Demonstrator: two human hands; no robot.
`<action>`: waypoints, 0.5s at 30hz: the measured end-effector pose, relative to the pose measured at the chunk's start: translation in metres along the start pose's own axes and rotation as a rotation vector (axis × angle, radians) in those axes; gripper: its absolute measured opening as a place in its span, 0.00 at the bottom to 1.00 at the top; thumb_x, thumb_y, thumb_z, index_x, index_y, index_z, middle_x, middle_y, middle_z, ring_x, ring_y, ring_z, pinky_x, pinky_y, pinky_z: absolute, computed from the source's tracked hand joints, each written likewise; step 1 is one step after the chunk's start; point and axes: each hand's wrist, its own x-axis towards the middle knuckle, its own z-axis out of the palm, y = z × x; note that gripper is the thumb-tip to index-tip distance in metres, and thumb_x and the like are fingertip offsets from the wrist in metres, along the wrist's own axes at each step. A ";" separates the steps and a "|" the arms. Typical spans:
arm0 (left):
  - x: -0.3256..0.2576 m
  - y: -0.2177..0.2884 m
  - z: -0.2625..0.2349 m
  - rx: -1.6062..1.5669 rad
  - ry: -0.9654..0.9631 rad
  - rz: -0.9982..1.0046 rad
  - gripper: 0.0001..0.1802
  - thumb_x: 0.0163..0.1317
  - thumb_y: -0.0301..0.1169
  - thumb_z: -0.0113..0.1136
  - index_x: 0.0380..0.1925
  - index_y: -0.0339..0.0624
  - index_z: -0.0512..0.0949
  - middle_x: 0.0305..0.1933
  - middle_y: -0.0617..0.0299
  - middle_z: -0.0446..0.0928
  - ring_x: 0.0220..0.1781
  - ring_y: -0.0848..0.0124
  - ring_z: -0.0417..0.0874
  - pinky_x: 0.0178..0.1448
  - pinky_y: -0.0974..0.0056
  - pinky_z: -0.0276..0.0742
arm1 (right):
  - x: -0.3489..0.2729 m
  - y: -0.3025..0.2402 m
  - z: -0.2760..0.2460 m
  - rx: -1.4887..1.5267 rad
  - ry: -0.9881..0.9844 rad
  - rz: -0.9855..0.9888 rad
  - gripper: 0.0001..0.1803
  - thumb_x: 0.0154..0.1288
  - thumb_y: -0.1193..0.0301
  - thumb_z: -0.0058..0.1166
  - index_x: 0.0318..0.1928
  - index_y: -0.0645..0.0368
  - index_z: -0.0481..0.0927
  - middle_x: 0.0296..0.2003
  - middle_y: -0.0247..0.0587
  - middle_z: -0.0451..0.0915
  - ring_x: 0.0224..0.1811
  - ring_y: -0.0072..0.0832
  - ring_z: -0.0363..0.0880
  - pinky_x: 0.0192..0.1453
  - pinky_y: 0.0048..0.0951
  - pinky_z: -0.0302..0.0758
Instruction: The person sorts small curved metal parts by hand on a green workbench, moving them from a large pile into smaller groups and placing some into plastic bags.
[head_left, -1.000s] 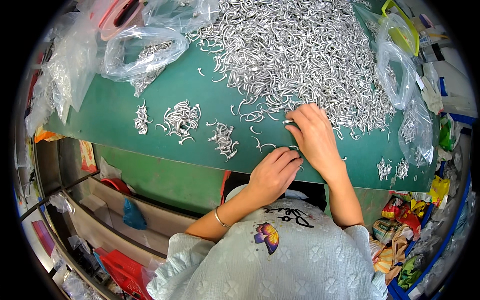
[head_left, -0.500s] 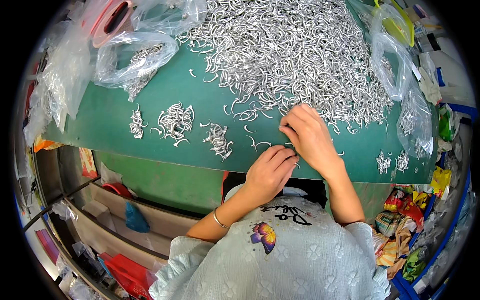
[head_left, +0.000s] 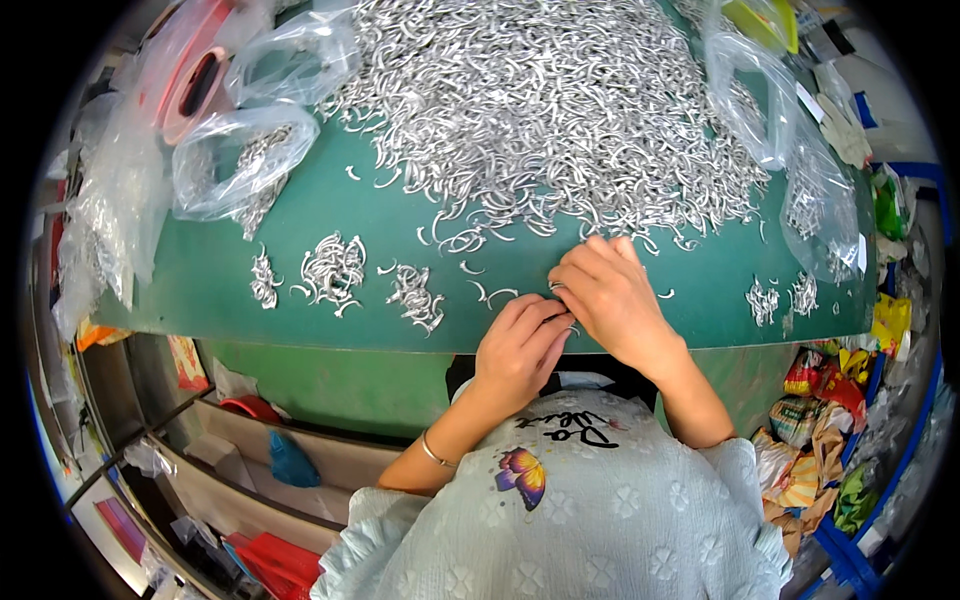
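A large heap of small curved silver metal pieces (head_left: pixel 540 120) covers the far middle of the green table (head_left: pixel 220 260). Close to the near edge, my left hand (head_left: pixel 518 348) is closed, fingertips together, with a bit of a silver curved piece showing at them. Beside it, my right hand (head_left: pixel 612 305) pinches another small curved metal piece (head_left: pixel 557 287) between thumb and fingers. The fingertips of both hands nearly meet, and most of what they hold is hidden. Several loose curved pieces (head_left: pixel 490 294) lie left of my hands.
Small piles (head_left: pixel 333 272) of the pieces lie at the left, with two smaller clusters (head_left: pixel 762 303) at the right. Clear plastic bags (head_left: pixel 205 175) holding pieces rest on both sides. A pink basket (head_left: pixel 190 100) stands far left. Below are an open drawer (head_left: pixel 240 440) and colourful packets (head_left: pixel 825 375).
The view has shifted, so the heap and bags sit a little further left. My right hand has drawn slightly closer to my left, and a metal piece now shows at its fingertips.
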 end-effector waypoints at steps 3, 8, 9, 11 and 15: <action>0.000 0.000 -0.002 0.002 -0.012 -0.003 0.17 0.45 0.16 0.70 0.38 0.37 0.82 0.43 0.57 0.80 0.45 0.55 0.80 0.48 0.57 0.78 | -0.013 -0.002 -0.007 0.009 0.004 0.006 0.10 0.54 0.77 0.64 0.38 0.59 0.81 0.34 0.35 0.75 0.38 0.34 0.72 0.43 0.34 0.64; 0.002 0.001 -0.002 0.011 -0.017 -0.023 0.16 0.45 0.15 0.69 0.37 0.37 0.82 0.41 0.57 0.81 0.45 0.56 0.80 0.48 0.56 0.78 | -0.053 -0.004 -0.019 0.035 0.003 0.147 0.10 0.54 0.78 0.64 0.38 0.59 0.81 0.36 0.36 0.76 0.40 0.35 0.73 0.43 0.36 0.66; 0.002 0.001 -0.002 0.013 -0.020 -0.020 0.16 0.45 0.15 0.69 0.37 0.37 0.82 0.41 0.57 0.81 0.45 0.56 0.80 0.48 0.56 0.78 | -0.061 -0.003 -0.021 0.029 0.025 0.165 0.10 0.54 0.78 0.64 0.38 0.60 0.81 0.37 0.37 0.76 0.40 0.35 0.73 0.44 0.36 0.66; 0.001 0.001 -0.002 0.021 -0.027 -0.015 0.16 0.45 0.15 0.69 0.36 0.37 0.82 0.42 0.57 0.81 0.45 0.56 0.80 0.48 0.56 0.77 | -0.075 -0.001 -0.024 0.019 0.068 0.199 0.10 0.53 0.78 0.64 0.38 0.60 0.81 0.38 0.38 0.75 0.41 0.36 0.73 0.44 0.36 0.67; 0.002 0.003 -0.002 0.033 -0.023 -0.018 0.16 0.45 0.15 0.69 0.36 0.37 0.83 0.41 0.57 0.81 0.45 0.56 0.80 0.48 0.56 0.77 | -0.091 0.007 -0.029 -0.058 0.220 0.281 0.11 0.51 0.79 0.66 0.37 0.59 0.81 0.43 0.38 0.77 0.44 0.38 0.74 0.44 0.38 0.68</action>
